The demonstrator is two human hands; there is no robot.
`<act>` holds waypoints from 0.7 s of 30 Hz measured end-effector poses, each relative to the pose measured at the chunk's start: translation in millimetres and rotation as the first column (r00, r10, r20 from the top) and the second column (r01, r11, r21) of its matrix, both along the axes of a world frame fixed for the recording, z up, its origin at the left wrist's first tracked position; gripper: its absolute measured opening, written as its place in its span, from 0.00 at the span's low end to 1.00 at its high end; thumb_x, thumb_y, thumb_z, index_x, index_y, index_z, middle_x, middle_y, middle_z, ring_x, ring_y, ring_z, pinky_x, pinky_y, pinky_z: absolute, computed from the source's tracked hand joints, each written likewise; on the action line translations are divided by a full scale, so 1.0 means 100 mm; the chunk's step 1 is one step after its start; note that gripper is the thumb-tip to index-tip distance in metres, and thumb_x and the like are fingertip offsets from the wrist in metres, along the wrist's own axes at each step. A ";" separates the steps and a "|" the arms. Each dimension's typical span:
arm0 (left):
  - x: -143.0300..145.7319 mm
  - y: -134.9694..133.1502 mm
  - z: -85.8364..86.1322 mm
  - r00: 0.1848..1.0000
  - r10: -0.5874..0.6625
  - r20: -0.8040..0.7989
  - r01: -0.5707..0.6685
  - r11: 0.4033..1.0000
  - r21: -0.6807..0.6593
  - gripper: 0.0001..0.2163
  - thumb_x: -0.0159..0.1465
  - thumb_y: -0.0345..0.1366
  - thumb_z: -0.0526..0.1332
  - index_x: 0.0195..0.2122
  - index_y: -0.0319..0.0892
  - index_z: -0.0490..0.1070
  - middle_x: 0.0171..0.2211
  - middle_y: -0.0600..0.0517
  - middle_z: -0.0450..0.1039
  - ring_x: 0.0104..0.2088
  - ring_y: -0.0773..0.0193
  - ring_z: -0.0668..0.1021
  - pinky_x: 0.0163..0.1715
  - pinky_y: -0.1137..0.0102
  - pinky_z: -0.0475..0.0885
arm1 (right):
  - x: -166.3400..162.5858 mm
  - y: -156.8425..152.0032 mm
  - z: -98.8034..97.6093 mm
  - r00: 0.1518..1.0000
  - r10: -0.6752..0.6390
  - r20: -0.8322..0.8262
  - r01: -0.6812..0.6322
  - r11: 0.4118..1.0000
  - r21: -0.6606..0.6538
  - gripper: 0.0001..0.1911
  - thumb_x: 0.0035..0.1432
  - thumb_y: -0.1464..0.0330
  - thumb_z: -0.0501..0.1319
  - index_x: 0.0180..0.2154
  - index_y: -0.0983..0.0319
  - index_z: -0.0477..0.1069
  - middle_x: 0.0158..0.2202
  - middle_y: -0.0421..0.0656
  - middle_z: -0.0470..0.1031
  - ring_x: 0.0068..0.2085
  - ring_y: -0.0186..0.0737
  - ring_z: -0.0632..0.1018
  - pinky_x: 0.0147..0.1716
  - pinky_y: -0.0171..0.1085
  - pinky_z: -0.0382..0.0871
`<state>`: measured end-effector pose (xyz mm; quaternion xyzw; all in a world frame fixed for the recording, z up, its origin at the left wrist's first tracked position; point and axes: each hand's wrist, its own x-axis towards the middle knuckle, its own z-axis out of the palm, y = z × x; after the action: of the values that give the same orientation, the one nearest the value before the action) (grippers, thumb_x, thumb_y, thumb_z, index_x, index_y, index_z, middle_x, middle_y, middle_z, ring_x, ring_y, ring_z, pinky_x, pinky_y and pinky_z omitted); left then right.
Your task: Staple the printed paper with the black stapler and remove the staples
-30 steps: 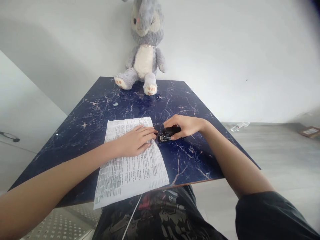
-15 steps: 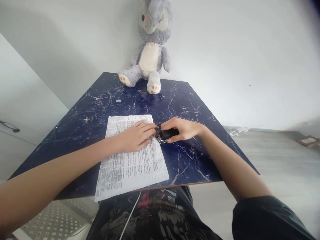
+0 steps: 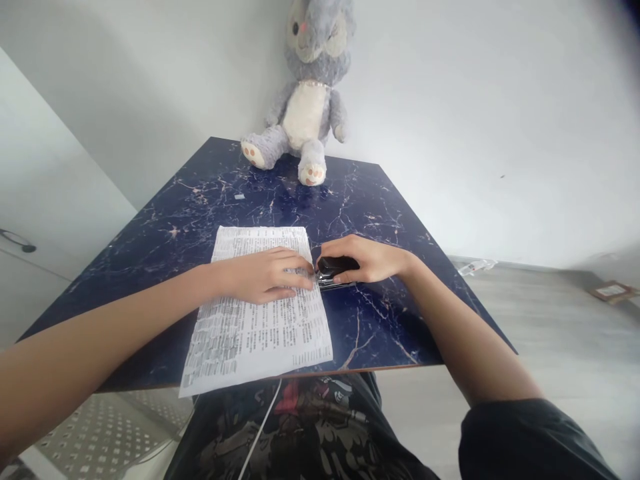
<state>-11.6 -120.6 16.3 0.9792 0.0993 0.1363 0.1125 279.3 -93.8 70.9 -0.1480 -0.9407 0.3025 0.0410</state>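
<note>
Printed paper (image 3: 260, 343) lies on the dark blue marbled table, its near edge hanging a little over the front. My left hand (image 3: 267, 275) rests flat on the paper, fingers stretched toward its right edge. Just to the right, my right hand (image 3: 363, 259) is wrapped round a black stapler (image 3: 337, 263) with a shiny metal base. The stapler's jaw end points left and meets the paper's right edge beside my left fingertips. Whether the paper sits between the jaws I cannot tell, since the fingers hide part of it.
A grey plush toy (image 3: 307, 100) sits at the table's far end against the wall. A small pale scrap (image 3: 239, 197) lies on the tabletop (image 3: 280, 207). On the floor at right are a clear plastic wrapper (image 3: 477, 267) and a brown box (image 3: 613, 291).
My left hand and the paper have shifted slightly left, the paper's right edge drawing back toward the stapler's tip. My right hand keeps its grip on the stapler. The view has shifted slightly.
</note>
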 end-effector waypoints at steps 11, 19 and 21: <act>-0.04 -0.11 0.07 0.989 0.009 -0.147 -0.014 0.999 -0.029 0.23 0.75 0.41 0.58 0.70 0.61 0.66 0.74 0.52 0.60 0.74 0.48 0.61 0.75 0.48 0.49 | -0.15 -0.16 -0.06 0.987 -0.161 0.019 0.162 0.979 -0.127 0.25 0.78 0.50 0.45 0.41 0.61 0.68 0.38 0.43 0.73 0.37 0.40 0.70 0.40 0.41 0.64; -0.02 -0.13 0.07 0.994 0.015 -0.110 -0.016 1.000 -0.009 0.21 0.74 0.42 0.60 0.68 0.60 0.70 0.71 0.51 0.66 0.72 0.49 0.65 0.74 0.49 0.53 | -0.27 -0.28 -0.06 0.942 -0.325 0.082 0.330 0.943 -0.049 0.23 0.78 0.53 0.45 0.41 0.60 0.69 0.34 0.42 0.74 0.36 0.41 0.70 0.40 0.41 0.62; -0.02 -0.13 0.07 0.994 0.013 -0.108 -0.012 1.000 0.007 0.21 0.75 0.42 0.59 0.68 0.59 0.69 0.71 0.51 0.65 0.72 0.49 0.65 0.74 0.50 0.53 | -0.29 -0.30 -0.05 0.936 -0.341 0.083 0.344 0.939 -0.021 0.23 0.78 0.54 0.45 0.41 0.60 0.70 0.34 0.43 0.75 0.36 0.41 0.71 0.40 0.41 0.62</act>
<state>-13.1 -133.9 22.9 0.9849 0.1110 0.0842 0.1028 250.5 -124.1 65.9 -0.3219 -0.8960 0.3010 0.0537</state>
